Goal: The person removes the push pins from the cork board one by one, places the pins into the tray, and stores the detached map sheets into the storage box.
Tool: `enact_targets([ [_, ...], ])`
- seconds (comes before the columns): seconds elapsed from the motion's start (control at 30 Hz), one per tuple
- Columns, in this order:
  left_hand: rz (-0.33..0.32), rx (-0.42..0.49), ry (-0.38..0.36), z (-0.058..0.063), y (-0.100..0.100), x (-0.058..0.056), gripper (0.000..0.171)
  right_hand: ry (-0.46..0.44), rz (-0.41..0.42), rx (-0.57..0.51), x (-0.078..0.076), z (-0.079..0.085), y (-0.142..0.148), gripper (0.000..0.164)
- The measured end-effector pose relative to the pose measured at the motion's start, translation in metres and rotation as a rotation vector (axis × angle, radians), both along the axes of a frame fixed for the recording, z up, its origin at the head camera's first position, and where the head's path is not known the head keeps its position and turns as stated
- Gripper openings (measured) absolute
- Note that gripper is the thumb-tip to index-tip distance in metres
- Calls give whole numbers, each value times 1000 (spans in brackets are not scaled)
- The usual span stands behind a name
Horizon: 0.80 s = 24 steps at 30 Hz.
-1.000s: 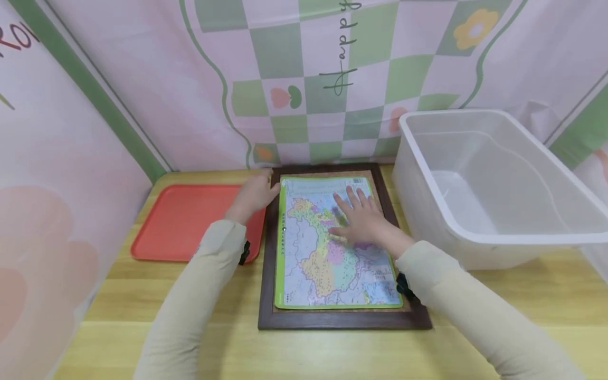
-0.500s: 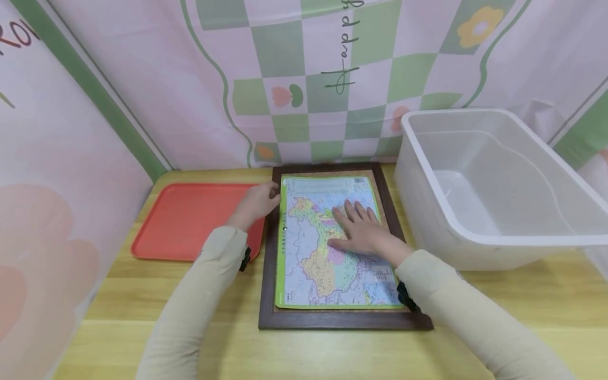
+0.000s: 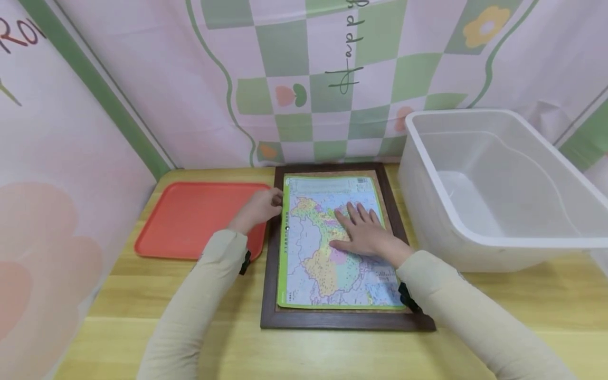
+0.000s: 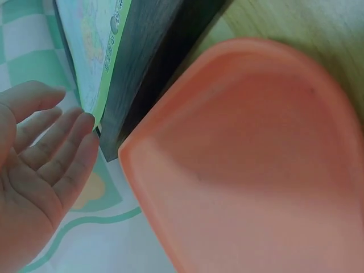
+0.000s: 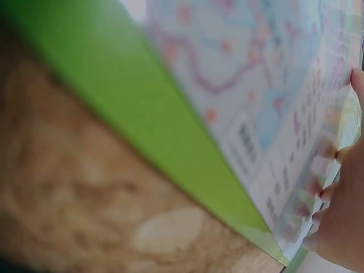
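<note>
A glossy map sheet (image 3: 323, 264) with a green border lies on a cork-faced board in a dark brown frame (image 3: 342, 320). Fingers spread, my right hand (image 3: 366, 232) rests flat on the right part of the map. My left hand (image 3: 261, 208) is at the frame's upper left side, its fingertips right at the map's green edge. The left wrist view shows that hand (image 4: 40, 165) palm toward the camera, fingers loosely extended, nothing gripped. Cork (image 5: 85, 187) shows beside the green border in the right wrist view, where the right hand's fingers (image 5: 341, 210) appear at the right edge.
A red tray (image 3: 190, 221) lies left of the frame, close beside it, under the left forearm's reach. To the right stands a large white plastic bin (image 3: 456, 221). A printed cloth (image 3: 328, 126) hangs behind the wooden table (image 3: 228, 338).
My left hand has slid slightly down the frame's left side toward me. My right hand has shifted a little toward me on the map and stays flat.
</note>
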State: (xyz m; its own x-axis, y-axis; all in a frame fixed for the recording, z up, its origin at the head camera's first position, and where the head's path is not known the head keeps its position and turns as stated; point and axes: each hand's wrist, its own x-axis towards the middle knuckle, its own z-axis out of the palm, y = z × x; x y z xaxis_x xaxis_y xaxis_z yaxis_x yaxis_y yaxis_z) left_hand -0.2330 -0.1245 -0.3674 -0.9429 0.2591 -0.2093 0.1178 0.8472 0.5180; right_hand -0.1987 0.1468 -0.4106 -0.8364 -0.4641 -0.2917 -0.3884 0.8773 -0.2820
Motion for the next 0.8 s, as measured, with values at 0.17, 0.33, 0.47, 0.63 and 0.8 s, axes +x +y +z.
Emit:
enact_targets([
  [0.17,-36,39,-34,-2,-1,1,43,-5,0,-4,0,0,0,90],
  [0.33,-54,112,-88,-4,-4,4,43,-9,0,-6,0,1,0,90],
  [0.47,-62,167,-156,-6,-6,7,43,-10,-1,-7,0,1,0,90],
  [0.63,-67,207,-218,-10,-7,7,43,-11,1,-8,0,1,-1,90],
  [0.8,-79,226,-237,-16,-8,6,41,-14,1,-12,0,1,-1,89],
])
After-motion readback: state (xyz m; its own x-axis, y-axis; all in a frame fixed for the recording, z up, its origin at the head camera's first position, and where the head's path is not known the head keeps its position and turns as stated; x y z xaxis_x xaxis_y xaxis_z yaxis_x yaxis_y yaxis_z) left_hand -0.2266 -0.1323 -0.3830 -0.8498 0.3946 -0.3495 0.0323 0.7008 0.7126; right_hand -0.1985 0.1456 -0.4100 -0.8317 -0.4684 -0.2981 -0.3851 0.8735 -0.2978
